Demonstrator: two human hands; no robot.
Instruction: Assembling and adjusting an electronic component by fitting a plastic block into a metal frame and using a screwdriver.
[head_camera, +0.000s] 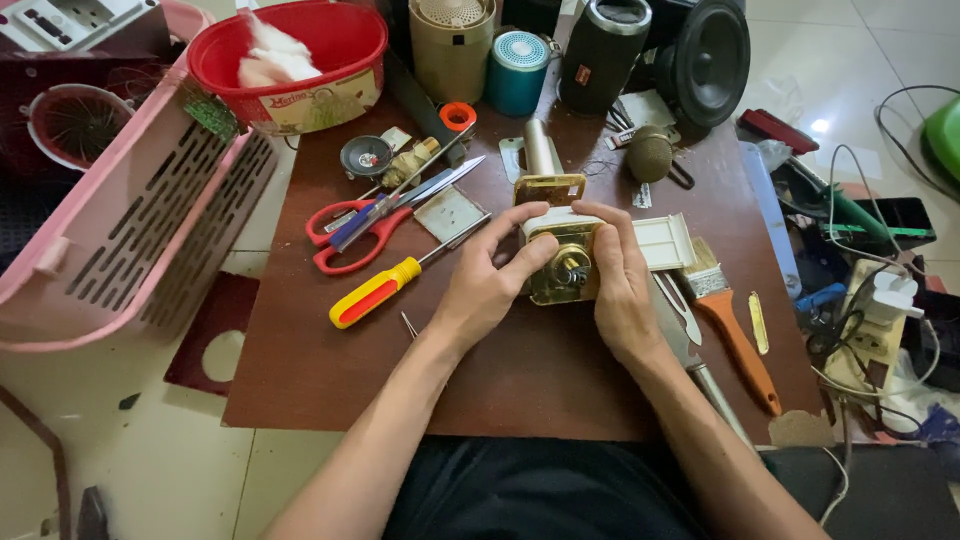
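Observation:
A small gold-coloured device (560, 268) with a round knob and a white top part sits in the middle of the brown table (480, 380). My left hand (488, 282) grips its left side, thumb and fingers on the top edge. My right hand (622, 282) wraps its right side. Just behind the device lie a gold frame and a beige cylinder (541, 150). A white slatted panel (664, 242) lies right of my right hand.
Red scissors (352, 232), a yellow-red screwdriver (385, 288) and other tools lie to the left. An orange-handled paintbrush (728, 328) lies on the right. Speakers (604, 52) and a red tub (295, 62) stand at the back. A pink basket (140, 215) leans at the left. Cables crowd the right.

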